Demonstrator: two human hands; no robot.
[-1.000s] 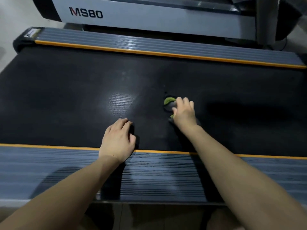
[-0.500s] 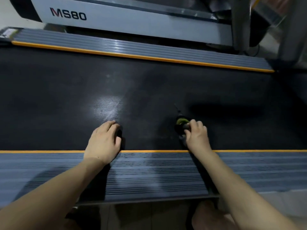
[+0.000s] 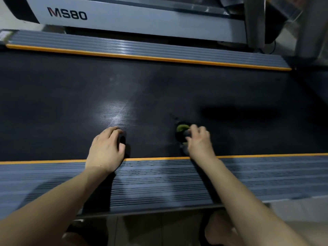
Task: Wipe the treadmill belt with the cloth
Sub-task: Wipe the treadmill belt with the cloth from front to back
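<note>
I am mid-wipe on the treadmill belt (image 3: 159,96), the dark band running across the middle of the frame between two orange-edged side rails. My right hand (image 3: 198,141), just right of centre, has its grip curled down around the cloth (image 3: 182,128), a small bunched wad, dark with a yellow-green patch showing just above my fingers; it is pressed onto the belt close to the near side rail (image 3: 159,178). My left hand (image 3: 106,150), left of centre, holds nothing: its grip is loosely bent, fingers resting on the belt and the heel of the palm over the rail's orange edge, bracing me, I judge. A pale sheen shows on the belt just above that hand. The stretch toward the right edge and the far rail (image 3: 142,48) at the top probably remains to be wiped, so the next move calls for pushing the cloth away from me with steady pressure, keeping it bunched under my fingers.
</note>
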